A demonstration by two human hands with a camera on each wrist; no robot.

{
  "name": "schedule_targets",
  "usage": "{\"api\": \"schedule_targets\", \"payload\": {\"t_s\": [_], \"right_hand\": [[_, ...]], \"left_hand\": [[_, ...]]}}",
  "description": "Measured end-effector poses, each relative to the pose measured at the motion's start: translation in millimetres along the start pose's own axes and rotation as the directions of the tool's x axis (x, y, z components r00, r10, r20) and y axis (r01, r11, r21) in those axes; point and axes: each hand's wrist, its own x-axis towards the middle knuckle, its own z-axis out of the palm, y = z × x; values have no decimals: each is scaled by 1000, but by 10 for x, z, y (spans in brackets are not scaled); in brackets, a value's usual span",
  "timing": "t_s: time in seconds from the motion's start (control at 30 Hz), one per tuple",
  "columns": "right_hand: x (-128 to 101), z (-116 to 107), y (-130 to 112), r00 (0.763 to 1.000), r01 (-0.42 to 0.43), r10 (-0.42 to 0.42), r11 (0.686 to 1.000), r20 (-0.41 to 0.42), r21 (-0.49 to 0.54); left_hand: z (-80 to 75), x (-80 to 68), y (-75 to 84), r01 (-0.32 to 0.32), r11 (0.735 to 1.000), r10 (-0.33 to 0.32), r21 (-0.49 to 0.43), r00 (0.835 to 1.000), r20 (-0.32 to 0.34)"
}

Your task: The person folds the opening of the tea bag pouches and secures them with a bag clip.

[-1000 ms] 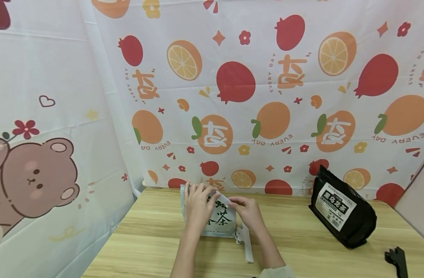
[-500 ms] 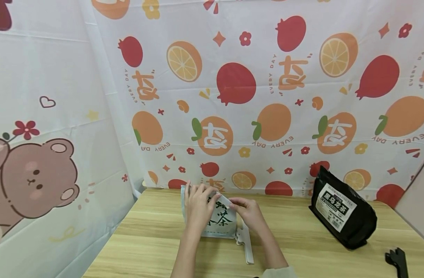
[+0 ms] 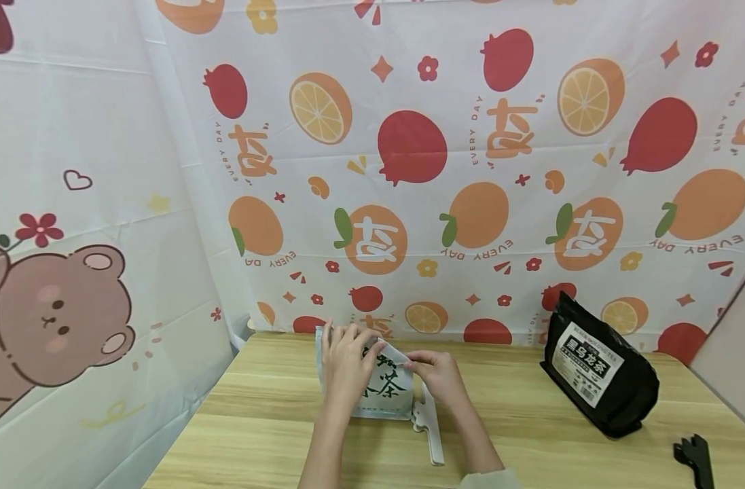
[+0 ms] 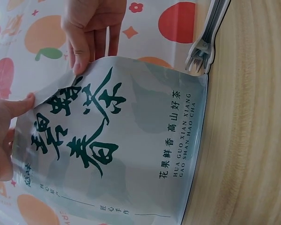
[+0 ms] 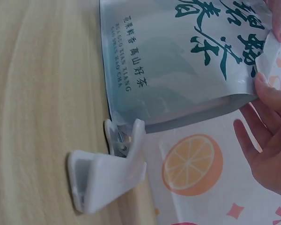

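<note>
Head view: the left hand (image 3: 348, 361) and right hand (image 3: 436, 373) both pinch the top edge of the pale bag (image 3: 389, 390), partly folded over, with its base on the bench (image 3: 268, 407). A white clip (image 3: 430, 428) sits just beside its lower right corner; farther right are a black bag (image 3: 631, 384) and black clip (image 3: 697, 460).

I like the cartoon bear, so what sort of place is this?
Probably a decorated corner indoors, though I can't tell which room. A fruit cloth hangs behind the table, and a bear cloth hangs to the left.
</note>
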Motion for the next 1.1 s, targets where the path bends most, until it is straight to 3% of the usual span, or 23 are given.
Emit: {"api": "schedule_targets", "payload": {"t_s": [0.2, 0.4, 0.7, 0.9, 1.0, 1.1], "right_hand": [[7, 37, 7, 996, 19, -21, 999, -92, -27], [14, 48, 9, 993, 40, -40, 999, -113, -2], [42, -172, 8, 993, 4, -6, 1000, 119, 15], [135, -295, 2, 995, 60, -53, 994, 83, -88], [140, -322, 4, 997, 22, -7, 981, 81, -190], [111, -329, 13, 990, 6, 39, 949, 136, -315]], "left_hand": [[10, 12, 6, -3, 1000, 3, -3, 1000, 2], [13, 23, 6, -12, 1000, 12, 4, 1000, -3], [38, 32, -2, -8, 1000, 8, 15, 1000, 14], [56, 41, -22, -5, 1000, 5, -3, 1000, -12], [49, 30, -33, 5, 1000, -5, -8, 1000, -4], [44, 21, -34, 9, 1000, -9, -7, 1000, 7]]}}
